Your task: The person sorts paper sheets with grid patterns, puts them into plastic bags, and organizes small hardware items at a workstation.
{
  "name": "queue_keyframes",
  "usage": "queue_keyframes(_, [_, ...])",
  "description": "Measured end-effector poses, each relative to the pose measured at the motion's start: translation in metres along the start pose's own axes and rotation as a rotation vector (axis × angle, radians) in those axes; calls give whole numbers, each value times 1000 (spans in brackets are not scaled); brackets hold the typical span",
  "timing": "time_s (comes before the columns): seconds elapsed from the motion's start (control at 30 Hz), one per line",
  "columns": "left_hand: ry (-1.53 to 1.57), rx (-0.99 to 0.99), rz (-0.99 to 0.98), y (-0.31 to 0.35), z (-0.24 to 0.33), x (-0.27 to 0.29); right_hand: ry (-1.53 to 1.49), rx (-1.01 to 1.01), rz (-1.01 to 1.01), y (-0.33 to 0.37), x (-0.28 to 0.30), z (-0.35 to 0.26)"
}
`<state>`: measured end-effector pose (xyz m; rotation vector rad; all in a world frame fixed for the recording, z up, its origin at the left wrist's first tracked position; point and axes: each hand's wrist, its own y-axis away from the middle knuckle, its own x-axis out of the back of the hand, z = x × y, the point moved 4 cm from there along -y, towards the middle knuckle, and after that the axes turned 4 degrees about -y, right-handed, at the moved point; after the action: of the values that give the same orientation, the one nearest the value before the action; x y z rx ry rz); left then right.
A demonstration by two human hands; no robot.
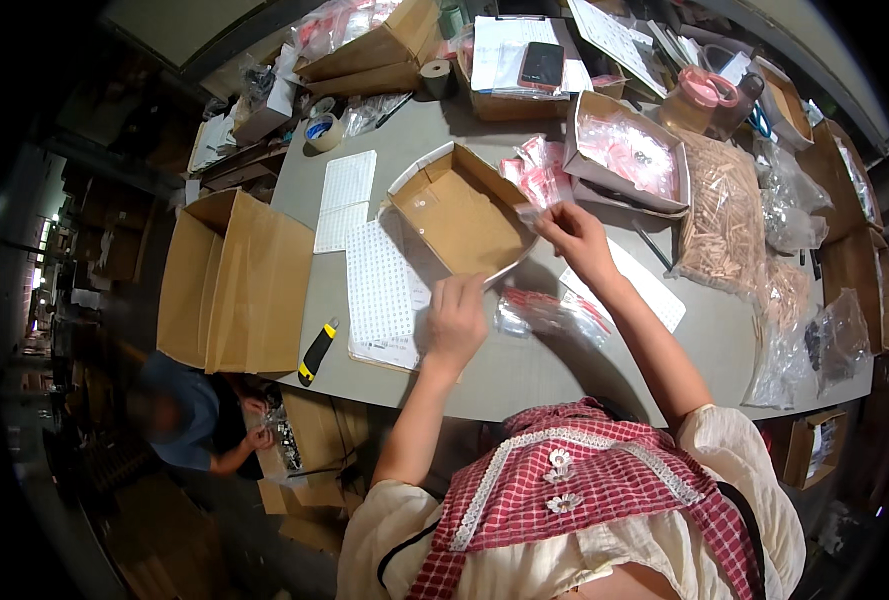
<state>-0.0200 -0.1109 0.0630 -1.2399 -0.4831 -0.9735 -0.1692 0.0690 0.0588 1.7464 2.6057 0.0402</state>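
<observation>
Left hand curled, fingers together, pinching the near rim of a shallow open brown cardboard tray. Right hand pinched shut on a small clear plastic packet over the tray's right edge. More packets lie between the forearms; bare grey surface toward the near edge.

A small clear packet is sitting in the right grip — beyond it, a dark-screened phone is lying on papers.

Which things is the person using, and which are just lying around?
In use: left hand, right hand, small clear packet, shallow cardboard tray, clear packets by the hands.

Lying about: utility knife, phone, tape roll, bag of wooden pieces.
</observation>
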Motion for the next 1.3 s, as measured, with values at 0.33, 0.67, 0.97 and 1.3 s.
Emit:
queue_keyframes(0.33, [806, 508, -92, 9, 25, -10, 290, 401, -160, 81, -37, -56])
queue_keyframes(0.67, [1268, 833, -122, 6, 57, -40, 539, 613, -207, 151, -31, -52])
queue_keyframes(0.97, [939, 721, -21, 10, 60, -60, 564, 705, -209, 163, -29, -57])
queue_keyframes(1.3, [907, 807, 61, 39, 56, -54, 461, 559, -214, 168, 0, -29])
